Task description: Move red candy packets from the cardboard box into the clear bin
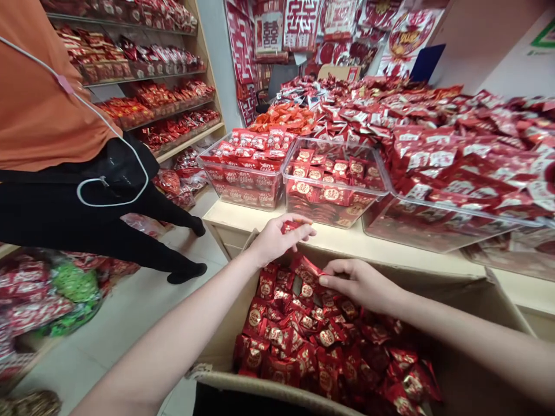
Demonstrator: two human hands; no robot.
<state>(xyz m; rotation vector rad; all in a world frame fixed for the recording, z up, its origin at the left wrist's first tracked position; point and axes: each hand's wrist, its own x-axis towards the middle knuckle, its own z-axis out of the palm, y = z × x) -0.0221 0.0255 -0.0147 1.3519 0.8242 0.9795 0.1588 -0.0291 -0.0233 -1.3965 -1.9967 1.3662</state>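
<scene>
Pinching one red packet (307, 268) inside the cardboard box's (442, 278) far edge, the head view's right hand (359, 283) is nearly closed; the left hand (280, 238), half-curled, holds a second packet (288, 227) near the far-left corner. At least three clear bins (416, 228) line the worktop's (243, 216) front edge; one hanging sign (271, 36) (packet lettering is too small) reads 囍.

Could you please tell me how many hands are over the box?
2: the left hand, over the far left of the box, and the right hand, to its right, pinching a red packet. No others show.
</scene>
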